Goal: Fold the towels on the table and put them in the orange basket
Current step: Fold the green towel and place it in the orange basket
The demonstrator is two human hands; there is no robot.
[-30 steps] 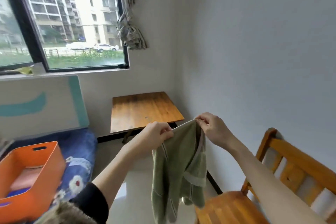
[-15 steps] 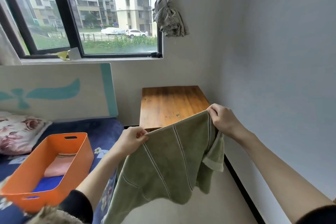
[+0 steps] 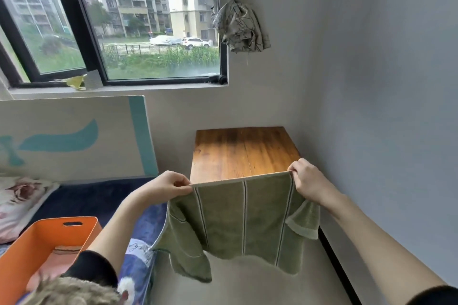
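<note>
Before the table (image 3: 244,150), both hands hold the green towel (image 3: 238,218) stretched level, stripes vertical.

Head view: forward-down, near, over table (image 3: 244,148).

Basket (image 3: 81,228) left of table (image 3: 243,148)

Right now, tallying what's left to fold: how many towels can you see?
2. A green towel hangs between the left hand and right hand; a pink towel lies in the orange basket. More may be hidden.
</note>
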